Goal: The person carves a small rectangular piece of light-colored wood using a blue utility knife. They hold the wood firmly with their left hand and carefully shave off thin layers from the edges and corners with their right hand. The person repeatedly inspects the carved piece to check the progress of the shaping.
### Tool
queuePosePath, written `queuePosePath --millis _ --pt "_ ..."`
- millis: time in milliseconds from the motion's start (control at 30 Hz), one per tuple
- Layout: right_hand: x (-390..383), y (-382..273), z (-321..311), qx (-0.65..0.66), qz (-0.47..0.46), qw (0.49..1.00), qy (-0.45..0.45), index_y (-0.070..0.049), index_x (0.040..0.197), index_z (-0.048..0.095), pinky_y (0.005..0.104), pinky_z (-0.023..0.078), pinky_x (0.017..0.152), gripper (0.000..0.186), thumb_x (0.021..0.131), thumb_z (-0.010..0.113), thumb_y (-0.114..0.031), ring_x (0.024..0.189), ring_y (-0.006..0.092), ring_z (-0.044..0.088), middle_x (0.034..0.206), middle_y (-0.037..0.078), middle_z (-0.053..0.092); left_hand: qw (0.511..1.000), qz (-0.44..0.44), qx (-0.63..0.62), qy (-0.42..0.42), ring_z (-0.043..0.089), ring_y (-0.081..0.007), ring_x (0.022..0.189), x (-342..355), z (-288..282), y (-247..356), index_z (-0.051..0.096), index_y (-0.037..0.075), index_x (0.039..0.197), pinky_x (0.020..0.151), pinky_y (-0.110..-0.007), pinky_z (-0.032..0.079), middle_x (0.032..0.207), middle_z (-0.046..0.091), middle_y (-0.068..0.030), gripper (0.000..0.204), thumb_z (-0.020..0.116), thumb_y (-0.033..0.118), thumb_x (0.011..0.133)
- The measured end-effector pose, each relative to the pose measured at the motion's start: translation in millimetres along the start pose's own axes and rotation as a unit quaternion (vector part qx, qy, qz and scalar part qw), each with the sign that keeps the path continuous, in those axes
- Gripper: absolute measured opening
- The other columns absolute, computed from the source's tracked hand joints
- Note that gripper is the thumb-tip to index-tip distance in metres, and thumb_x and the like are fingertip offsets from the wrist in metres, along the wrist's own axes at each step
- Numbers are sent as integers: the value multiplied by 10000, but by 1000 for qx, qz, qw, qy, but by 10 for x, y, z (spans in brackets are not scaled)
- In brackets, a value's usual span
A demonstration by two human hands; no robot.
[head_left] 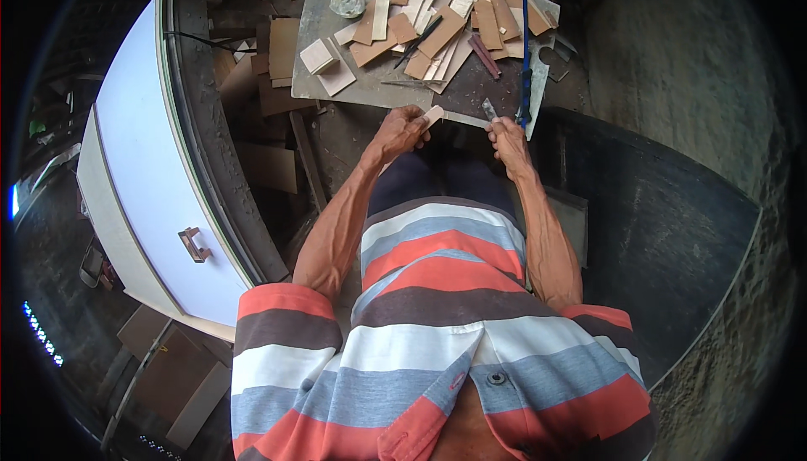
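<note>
Just in front of the near edge of a worktable (318, 20), my left hand (398, 131) is closed around a short pale wood strip (433, 115) with a rounded end. The strip's lower part is hidden in the fingers. To its right, my right hand (508, 137) grips a flat, greyish metal blade (489, 109) that points up and toward the table. Whether the blade has a handle is hidden by the fist. The strip and the blade are apart. Closest to my right hand on the table is a long blue tool (526, 57) with a darker grip.
Thin wood offcuts (441, 34) lie heaped across the table, beside a clear bowl (347, 0) and small stacked square pieces (319, 57). A white panel (143, 142) stands at left, with a small wooden frame (194, 245) on it. A dark board (656, 234) is at right.
</note>
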State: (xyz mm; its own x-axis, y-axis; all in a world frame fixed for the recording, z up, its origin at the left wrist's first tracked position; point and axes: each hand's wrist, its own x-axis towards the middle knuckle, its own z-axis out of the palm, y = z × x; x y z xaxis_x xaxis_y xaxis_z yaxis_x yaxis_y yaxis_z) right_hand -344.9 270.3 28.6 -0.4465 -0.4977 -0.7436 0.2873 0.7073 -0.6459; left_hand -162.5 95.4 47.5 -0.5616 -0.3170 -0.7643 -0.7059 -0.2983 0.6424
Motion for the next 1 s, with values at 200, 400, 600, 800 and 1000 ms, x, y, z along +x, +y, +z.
queuePosePath --millis 200,400,600,800,1000 --pt "127 57 149 -184 -160 970 12 46 935 591 446 475 674 225 931 516 -167 723 336 615 771 207 606 999 -32 26 -10 626 -149 682 157 -77 -149 627 21 1015 620 -310 512 805 663 -67 282 533 278 948" --pt "94 135 334 -266 -251 930 33 -3 950 555 512 484 683 181 960 475 -165 795 470 618 790 252 642 946 93 295 99 666 -360 786 395 -207 -452 676 8 931 721 -436 511 825 688 -193 311 566 298 901" --pt "98 96 624 -305 -217 927 35 -29 993 522 518 481 652 158 958 485 -178 733 461 629 721 236 633 917 62 387 70 663 -402 853 424 -396 -315 708 34 872 773 -477 513 836 690 -213 340 621 362 869" --pt "184 111 943 -343 -248 905 37 -40 970 509 532 466 593 163 957 488 -200 681 450 630 672 213 626 894 41 437 84 675 -384 836 483 -460 -232 717 39 844 746 -461 526 810 690 -205 362 696 399 812" --pt "179 236 1055 -394 -262 879 52 -58 948 497 519 440 541 162 983 470 -213 606 421 611 626 183 599 872 104 457 143 683 -379 808 527 -439 -227 719 43 836 748 -474 505 818 689 -214 424 716 464 784"
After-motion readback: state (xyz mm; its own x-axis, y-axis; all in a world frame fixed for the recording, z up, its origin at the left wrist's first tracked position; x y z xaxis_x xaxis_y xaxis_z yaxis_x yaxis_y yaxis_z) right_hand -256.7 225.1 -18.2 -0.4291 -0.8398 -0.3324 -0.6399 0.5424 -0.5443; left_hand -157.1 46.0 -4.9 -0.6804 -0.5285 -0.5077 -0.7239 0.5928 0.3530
